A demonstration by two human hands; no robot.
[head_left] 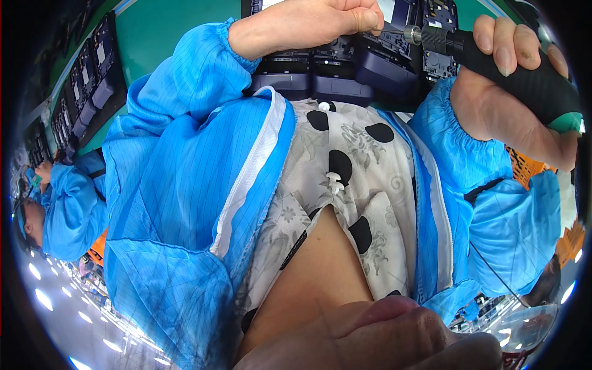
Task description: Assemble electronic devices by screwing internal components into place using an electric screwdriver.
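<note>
Glasses crowd the lower right, closest to the camera, and past them, up at the top edge, here's the action! The right hand wraps fully around a black screwdriver with a green end, held nearly level. Its thin bit points straight at the left hand, whose thumb and fingers pinch narrowly together right at the tip; whether a screw sits between them, or skin meets metal, cannot be told.

And the units? Dark housings line up below the left hand, one of them, a tilted housing, leaning out of line, with a populated circuit board just to the right. Innards are on show, so this looks like work midway: parts laid out, covers apparently not on, the bit up at the fingers rather than down in a unit. How many fastenings are in, nobody can say from this view.

Now for room! The near row runs tight against the patterned blouse, while the frame cuts off the far side. Leftward it's roomier: green mat stretches toward a second group of units. Rightward, the driver's tail nearly reaches the dark rim, so clearance beyond is unreadable.
</note>
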